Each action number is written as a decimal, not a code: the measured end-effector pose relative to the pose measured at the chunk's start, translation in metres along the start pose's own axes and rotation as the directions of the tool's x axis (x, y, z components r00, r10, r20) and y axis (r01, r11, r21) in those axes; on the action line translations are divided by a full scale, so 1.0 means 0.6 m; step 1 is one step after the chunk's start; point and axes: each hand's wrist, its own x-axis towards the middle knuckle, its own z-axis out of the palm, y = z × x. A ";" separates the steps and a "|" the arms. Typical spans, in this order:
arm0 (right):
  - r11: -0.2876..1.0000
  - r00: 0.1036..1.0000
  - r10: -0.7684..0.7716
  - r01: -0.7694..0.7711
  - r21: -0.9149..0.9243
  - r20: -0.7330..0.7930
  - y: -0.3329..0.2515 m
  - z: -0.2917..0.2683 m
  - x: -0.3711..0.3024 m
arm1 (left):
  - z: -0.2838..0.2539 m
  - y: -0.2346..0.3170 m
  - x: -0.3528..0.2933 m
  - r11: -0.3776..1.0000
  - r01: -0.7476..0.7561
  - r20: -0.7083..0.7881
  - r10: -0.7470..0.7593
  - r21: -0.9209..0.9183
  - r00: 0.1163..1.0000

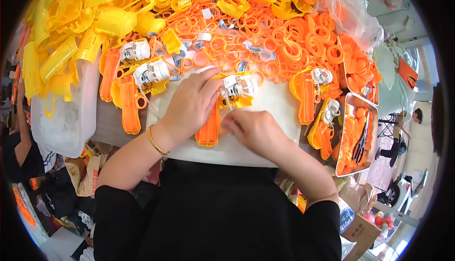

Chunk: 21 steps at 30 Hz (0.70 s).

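Orange-and-yellow toy shell [210, 124] near the bench's [110, 127] front edge
Left hand [190, 100] clamped on its side; right hand [258, 130] just beside, fingers bunched, grip unclear.

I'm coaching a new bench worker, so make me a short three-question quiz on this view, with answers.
1. Choose one. The left hand is touching:
A) a cardboard box
B) an orange-handled toy-gun assembly
C) a clear plastic bag
2. True or false: a gold bangle circles the left wrist.
3. How many similar orange-handled assemblies lie to the left of the left hand?

Key: 1. B; 2. True; 3. Two.
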 end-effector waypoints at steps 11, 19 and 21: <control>0.950 0.950 0.310 -0.311 0.032 0.033 0.006 -0.004 0.032 | 0.002 0.002 0.000 1.000 -0.006 0.011 0.006 0.007 1.000; 0.939 0.933 0.333 -0.342 -0.042 -0.137 0.013 0.009 0.004 | 0.000 0.003 0.001 0.994 0.095 0.020 -0.094 -0.049 0.995; 0.970 0.944 -0.171 0.111 -0.217 -0.281 0.020 0.029 -0.020 | 0.002 0.007 0.005 0.997 0.070 0.024 -0.069 -0.040 0.997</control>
